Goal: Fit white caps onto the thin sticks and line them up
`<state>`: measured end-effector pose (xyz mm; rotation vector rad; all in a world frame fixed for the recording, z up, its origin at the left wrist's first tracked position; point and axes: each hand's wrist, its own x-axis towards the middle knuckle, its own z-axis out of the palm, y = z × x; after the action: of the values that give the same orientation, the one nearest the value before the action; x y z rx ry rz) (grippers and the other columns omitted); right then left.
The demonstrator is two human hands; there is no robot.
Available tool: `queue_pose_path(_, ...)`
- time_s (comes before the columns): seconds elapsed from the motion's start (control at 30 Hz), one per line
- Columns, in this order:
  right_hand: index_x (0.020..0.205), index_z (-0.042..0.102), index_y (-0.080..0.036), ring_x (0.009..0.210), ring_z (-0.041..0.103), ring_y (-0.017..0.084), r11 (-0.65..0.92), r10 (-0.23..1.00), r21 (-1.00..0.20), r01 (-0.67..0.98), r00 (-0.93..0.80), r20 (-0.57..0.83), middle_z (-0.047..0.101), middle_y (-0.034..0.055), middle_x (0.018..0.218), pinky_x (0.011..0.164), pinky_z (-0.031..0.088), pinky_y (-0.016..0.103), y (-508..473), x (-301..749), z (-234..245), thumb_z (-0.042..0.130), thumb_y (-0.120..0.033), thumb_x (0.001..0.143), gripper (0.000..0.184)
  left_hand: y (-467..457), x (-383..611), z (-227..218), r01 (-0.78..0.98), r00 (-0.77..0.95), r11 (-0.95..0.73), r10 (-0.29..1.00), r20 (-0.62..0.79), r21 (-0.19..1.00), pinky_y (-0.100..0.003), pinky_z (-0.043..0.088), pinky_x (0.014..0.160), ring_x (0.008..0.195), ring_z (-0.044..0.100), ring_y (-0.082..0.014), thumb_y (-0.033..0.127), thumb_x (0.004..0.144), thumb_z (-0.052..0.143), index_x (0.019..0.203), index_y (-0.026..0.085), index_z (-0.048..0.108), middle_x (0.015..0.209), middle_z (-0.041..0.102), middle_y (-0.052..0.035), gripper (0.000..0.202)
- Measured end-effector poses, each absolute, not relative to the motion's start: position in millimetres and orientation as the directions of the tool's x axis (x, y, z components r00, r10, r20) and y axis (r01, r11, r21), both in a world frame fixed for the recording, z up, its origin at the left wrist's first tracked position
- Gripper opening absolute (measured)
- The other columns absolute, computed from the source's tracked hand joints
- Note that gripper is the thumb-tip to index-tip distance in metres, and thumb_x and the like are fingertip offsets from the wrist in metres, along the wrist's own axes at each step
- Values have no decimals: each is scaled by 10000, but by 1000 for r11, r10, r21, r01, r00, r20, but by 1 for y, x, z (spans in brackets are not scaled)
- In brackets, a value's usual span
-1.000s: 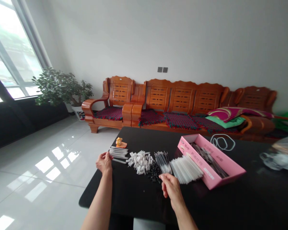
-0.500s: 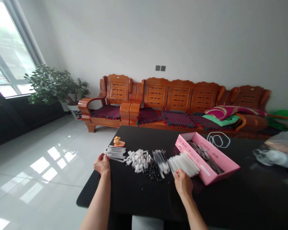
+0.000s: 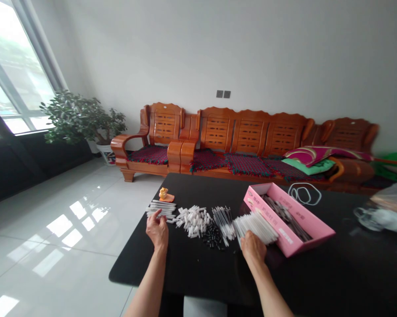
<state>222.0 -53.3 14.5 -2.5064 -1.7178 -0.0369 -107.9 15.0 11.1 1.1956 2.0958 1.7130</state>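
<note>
Head cam: both hands down in the parts piles

Your right hand (image 3: 253, 247) sits on the near ends of the clear tubes (image 3: 257, 223), which lie fanned on the table (image 3: 198, 273) and butt up against the pink box (image 3: 312, 243). You see only the back of that hand, so I can't tell if the fingers are pinched on a tube or just lying on the heap. Same story for the left hand (image 3: 157, 229): fingertips touch the row of white sticks (image 3: 161, 207) near the table's left edge, and whether they're closed or loose doesn't show.

If it were me, I'd peel one tube off the near edge of the fan rather than dig into the middle, since these look like they'd roll and slide. Keep the left hand flat so the sticks don't roll off the edge.

Between the hands: white caps (image 3: 193, 216), small black bits (image 3: 212, 237), thin refills (image 3: 223, 216), each in its own heap.

The pink box is open on top, with dark, thin rods (image 3: 284, 215) lying lengthwise inside; can't make out more. Beyond it lie white loops (image 3: 304, 193), and a plastic bag (image 3: 388, 209) sits far right.
</note>
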Motion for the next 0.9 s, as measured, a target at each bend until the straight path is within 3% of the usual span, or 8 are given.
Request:
queue_pose_path(0.23, 914, 675, -142, 924, 688, 287, -438, 898, -128, 890, 440, -19, 723, 176, 975, 673, 461, 315, -41, 229, 15, 530, -253, 856, 192, 0, -67, 8, 392, -487, -172, 795, 363, 904, -290, 497, 730, 711, 643, -164, 195, 796, 489, 972, 192, 685, 943, 652, -54, 263)
queue_pose_path(0.37, 836, 676, -168, 899, 691, 283, -428, 900, -165, 889, 435, 10, 729, 171, 931, 663, 459, 309, -40, 228, 20, 506, -264, 852, 196, -1, -49, 3, 423, -399, -213, 829, 393, 881, -292, 498, 742, 767, 643, -174, 183, 798, 499, 986, 196, 682, 927, 655, -58, 264)
queue_pose_path(0.43, 742, 651, -190, 842, 695, 268, -379, 910, -284, 881, 411, 61, 733, 147, 853, 636, 455, 291, -42, 221, 21, 499, -282, 845, 205, 0, -38, 3, 421, -350, -225, 853, 387, 878, -290, 495, 735, 739, 635, -165, 181, 798, 510, 981, 192, 683, 906, 655, -56, 252)
queue_pose_path(0.5, 649, 601, -209, 711, 691, 231, -299, 919, -481, 824, 385, 88, 717, 103, 721, 570, 443, 261, -45, 210, 20, 499, -290, 830, 223, 3, -25, 4, 406, -291, -244, 879, 378, 881, -284, 491, 714, 696, 623, -149, 181, 802, 518, 942, 183, 689, 902, 648, -56, 221)
queue_pose_path(0.57, 595, 553, -219, 480, 621, 180, -270, 922, -686, 676, 386, 17, 633, 38, 519, 451, 400, 237, -49, 196, 15, 474, -301, 820, 252, 7, -10, 6, 405, -226, -252, 904, 364, 879, -277, 481, 685, 667, 608, -140, 183, 802, 532, 893, 174, 696, 893, 640, -57, 187)
queue_pose_path(0.63, 582, 527, -227, 305, 488, 152, -298, 917, -812, 502, 388, -96, 515, -17, 380, 345, 333, 235, -54, 185, 8, 453, -343, 813, 269, 11, 5, 8, 442, -166, -243, 924, 344, 864, -274, 467, 682, 660, 594, -137, 175, 792, 559, 882, 172, 703, 882, 637, -52, 170)
queue_pose_path(0.73, 571, 527, -225, 272, 436, 136, -269, 901, -875, 402, 426, -81, 480, -32, 354, 302, 298, 227, -61, 179, -1, 502, -381, 773, 256, 20, 25, 12, 561, -95, -206, 946, 309, 802, -281, 448, 744, 743, 602, -155, 177, 775, 610, 921, 180, 712, 907, 649, -51, 178)
queue_pose_path(0.9, 590, 581, -209, 286, 449, 133, -156, 872, -903, 399, 485, 64, 504, -15, 366, 307, 313, 224, -68, 184, -2, 545, -486, 750, 322, 32, 41, 14, 713, 5, -165, 973, 230, 682, -267, 422, 740, 838, 619, -181, 168, 792, 599, 867, 204, 739, 933, 666, -53, 162)
